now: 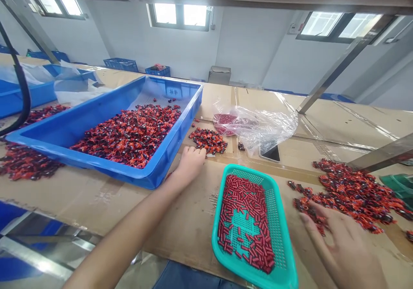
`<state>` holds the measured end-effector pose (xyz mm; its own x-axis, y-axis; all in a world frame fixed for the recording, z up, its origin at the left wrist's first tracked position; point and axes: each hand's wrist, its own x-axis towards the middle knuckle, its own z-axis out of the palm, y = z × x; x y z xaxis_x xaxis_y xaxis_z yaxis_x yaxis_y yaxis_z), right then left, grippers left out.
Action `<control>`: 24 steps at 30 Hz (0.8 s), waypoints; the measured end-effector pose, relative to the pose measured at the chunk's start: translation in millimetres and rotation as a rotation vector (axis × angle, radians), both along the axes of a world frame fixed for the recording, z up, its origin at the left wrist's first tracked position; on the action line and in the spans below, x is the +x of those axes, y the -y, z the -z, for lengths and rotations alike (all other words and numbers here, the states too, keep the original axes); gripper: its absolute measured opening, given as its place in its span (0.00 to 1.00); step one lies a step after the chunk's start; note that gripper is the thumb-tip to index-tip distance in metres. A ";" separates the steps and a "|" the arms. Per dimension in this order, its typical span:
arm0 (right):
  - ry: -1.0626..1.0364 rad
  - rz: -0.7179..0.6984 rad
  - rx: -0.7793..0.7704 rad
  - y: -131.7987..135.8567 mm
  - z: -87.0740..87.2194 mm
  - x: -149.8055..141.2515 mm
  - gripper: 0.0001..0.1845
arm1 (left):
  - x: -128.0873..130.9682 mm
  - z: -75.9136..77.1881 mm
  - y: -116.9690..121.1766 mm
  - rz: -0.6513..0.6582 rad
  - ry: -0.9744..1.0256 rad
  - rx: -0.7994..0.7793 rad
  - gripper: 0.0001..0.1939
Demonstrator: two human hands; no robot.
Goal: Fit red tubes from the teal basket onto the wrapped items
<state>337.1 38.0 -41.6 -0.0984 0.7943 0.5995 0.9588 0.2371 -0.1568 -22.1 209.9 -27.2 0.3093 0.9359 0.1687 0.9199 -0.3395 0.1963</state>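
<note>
My left hand reaches forward over the cardboard-covered table, fingers curled, right by a small pile of red and black parts; what it holds, if anything, is hidden. My right hand lies low at the right with fingers spread, touching the near edge of a large heap of red and black parts. Between my hands sits a teal mesh basket with several small red tubes in it.
A big blue tray of red and black parts stands at the left, with more parts loose beside it. A clear plastic bag of red pieces lies behind, over a phone. Metal frame bars cross at the right.
</note>
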 end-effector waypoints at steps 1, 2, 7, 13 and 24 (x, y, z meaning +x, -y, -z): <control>0.034 -0.076 0.019 1.6 -7.2 -15.1 0.22 | 2.5 -0.5 -2.8 0.002 0.005 -0.006 0.18; 0.064 -0.157 0.025 2.3 -13.5 -31.0 0.20 | 4.1 -1.6 -3.8 0.009 0.018 -0.009 0.18; 0.239 -0.350 -0.134 -11.5 -14.2 -91.9 0.15 | 0.6 -8.9 18.7 0.096 0.214 -0.010 0.14; 0.345 -0.280 -0.212 -27.3 9.3 -101.9 0.17 | -8.0 -3.4 68.6 0.161 0.556 -0.041 0.05; 0.249 -0.333 -0.272 -23.3 -2.9 -106.0 0.13 | -8.5 -11.3 145.5 0.071 1.106 -0.339 0.10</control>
<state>231.1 61.3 -38.7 -0.4868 0.8199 0.3013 0.8543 0.5189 -0.0315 -30.6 64.4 -15.9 0.2033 0.9712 0.1240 0.1695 -0.1596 0.9725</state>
